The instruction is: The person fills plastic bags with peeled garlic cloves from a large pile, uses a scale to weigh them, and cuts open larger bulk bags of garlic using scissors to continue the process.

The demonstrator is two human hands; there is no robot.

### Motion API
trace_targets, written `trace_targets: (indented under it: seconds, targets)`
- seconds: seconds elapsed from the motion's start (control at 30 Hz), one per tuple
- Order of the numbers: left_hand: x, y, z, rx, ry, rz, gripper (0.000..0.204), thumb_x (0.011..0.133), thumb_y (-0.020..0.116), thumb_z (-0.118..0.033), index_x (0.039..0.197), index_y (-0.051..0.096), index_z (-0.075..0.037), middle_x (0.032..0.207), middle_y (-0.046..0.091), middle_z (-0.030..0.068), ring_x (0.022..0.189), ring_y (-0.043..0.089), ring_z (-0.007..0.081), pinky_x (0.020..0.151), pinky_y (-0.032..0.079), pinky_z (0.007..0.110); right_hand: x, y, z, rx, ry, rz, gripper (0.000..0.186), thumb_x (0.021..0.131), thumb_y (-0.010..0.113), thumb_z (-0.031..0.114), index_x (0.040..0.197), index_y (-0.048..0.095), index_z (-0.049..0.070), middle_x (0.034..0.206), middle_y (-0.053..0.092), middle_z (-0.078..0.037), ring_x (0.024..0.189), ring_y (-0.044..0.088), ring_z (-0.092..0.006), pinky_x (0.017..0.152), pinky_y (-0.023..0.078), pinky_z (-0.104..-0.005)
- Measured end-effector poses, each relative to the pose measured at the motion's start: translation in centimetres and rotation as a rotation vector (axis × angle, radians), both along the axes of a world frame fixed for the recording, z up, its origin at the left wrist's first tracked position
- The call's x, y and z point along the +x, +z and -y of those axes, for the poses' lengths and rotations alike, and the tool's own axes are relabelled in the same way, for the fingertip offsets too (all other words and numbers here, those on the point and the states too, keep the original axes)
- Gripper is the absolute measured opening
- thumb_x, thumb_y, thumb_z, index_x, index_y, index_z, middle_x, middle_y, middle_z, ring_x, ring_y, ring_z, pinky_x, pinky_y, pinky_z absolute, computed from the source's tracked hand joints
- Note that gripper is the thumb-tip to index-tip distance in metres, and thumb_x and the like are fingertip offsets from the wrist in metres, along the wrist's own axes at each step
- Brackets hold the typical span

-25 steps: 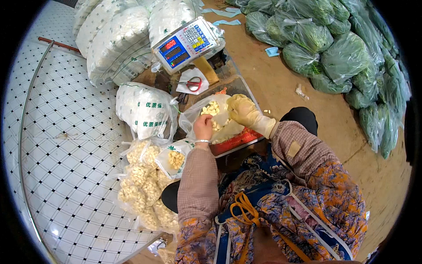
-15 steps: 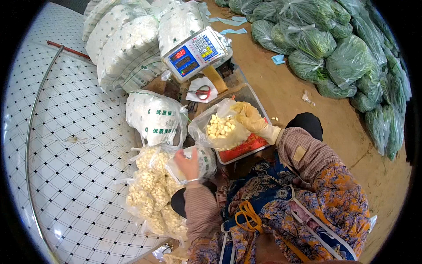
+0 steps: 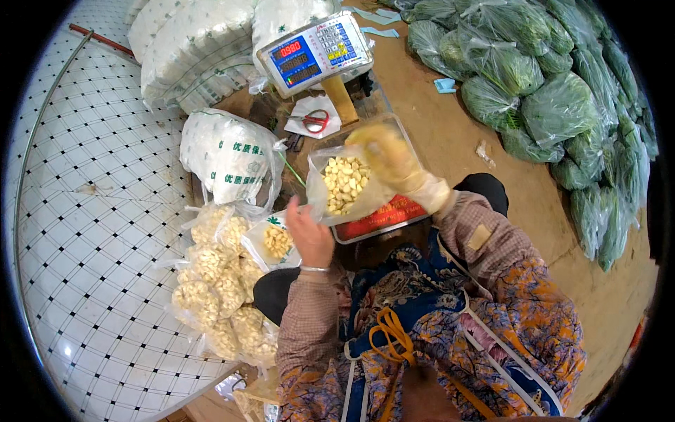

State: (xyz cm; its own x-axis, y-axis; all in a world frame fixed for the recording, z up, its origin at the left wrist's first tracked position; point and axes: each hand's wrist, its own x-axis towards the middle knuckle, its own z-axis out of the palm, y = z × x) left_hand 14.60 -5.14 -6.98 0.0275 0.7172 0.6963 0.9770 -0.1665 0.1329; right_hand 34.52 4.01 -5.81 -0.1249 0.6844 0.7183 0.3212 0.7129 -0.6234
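A clear plastic bag (image 3: 320, 184) of peeled garlic cloves (image 3: 346, 184) sits open on the tray of a scale (image 3: 320, 53). At its near left edge is my bare left hand (image 3: 311, 235), fingers apart and stretched upward; whether it touches the plastic cannot be told. My right hand (image 3: 390, 160), in a yellowish glove, is over the bag's right side, smeared by motion, so its fingers and anything in them are unclear. Under the bag, a red sheet (image 3: 380, 216) lies in the tray. Beside my left wrist stands a white open bag (image 3: 260, 246) with more cloves inside.
Filled bags of cloves (image 3: 218, 281) are piled at left, below a white printed sack (image 3: 232, 158). Large white sacks (image 3: 197, 53) stand behind. Red-handled scissors (image 3: 315, 121) lie on white paper by the scale post. Bags of green vegetables (image 3: 555, 105) are heaped far right.
My left hand has moved up and right toward the bag on the scale. My right hand has shifted slightly up and left. The scale's lit reading has changed.
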Motion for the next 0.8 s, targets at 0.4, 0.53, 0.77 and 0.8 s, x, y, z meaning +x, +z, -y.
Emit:
trace_targets:
  seconds: [0.4, 0.53, 0.77, 0.8]
  targets:
    - [-1.3, -11.9, -8.1, -0.793, -0.332, 0.205, 0.019, 0.068, 0.048, -0.001, 0.087, 0.052, -0.001, 0.085, 0.052, 0.0194, 0.082, 0.05, 0.037, 0.071, 0.042, 0.042, -7.2, -14.4, -1.9, -0.797, 0.152, 0.055, 0.015, 0.076, 0.048, 0.012, 0.086, 0.058, 0.006, 0.083, 0.058, -0.012, 0.072, 0.055, -0.025, 0.064, 0.044, -0.03]
    - [1.7, -9.7, -8.2, -0.876, -0.247, 0.262, 0.018, 0.069, 0.054, -0.005, 0.087, 0.051, -0.002, 0.083, 0.052, 0.0182, 0.08, 0.051, 0.0358, 0.069, 0.041, 0.042, -5.4, -16.7, -2.6, -0.678, 0.143, -0.017, 0.015, 0.076, 0.049, 0.013, 0.085, 0.058, 0.005, 0.085, 0.057, -0.015, 0.073, 0.055, -0.0278, 0.066, 0.044, -0.0317]
    - [-0.5, -10.8, -7.5, -0.768, -0.211, 1.14, 0.014, 0.074, 0.06, -0.003, 0.083, 0.049, 0.0, 0.075, 0.057, 0.0089, 0.062, 0.058, 0.0151, 0.052, 0.048, 0.027, -5.9, -12.1, -1.4, -0.393, 0.121, 0.749, 0.015, 0.074, 0.053, 0.01, 0.085, 0.052, 0.0, 0.078, 0.052, -0.018, 0.076, 0.053, -0.0328, 0.066, 0.043, -0.0368]
    - [-0.7, -10.9, -7.5, -0.767, -0.223, 1.143, 0.014, 0.074, 0.06, -0.003, 0.083, 0.049, 0.0, 0.075, 0.057, 0.0089, 0.062, 0.058, 0.0151, 0.052, 0.048, 0.027, -5.8, -11.9, -1.2, -0.422, 0.126, 0.591, 0.015, 0.074, 0.054, 0.009, 0.085, 0.053, 0.0, 0.08, 0.053, -0.016, 0.076, 0.054, -0.0301, 0.067, 0.043, -0.0352]
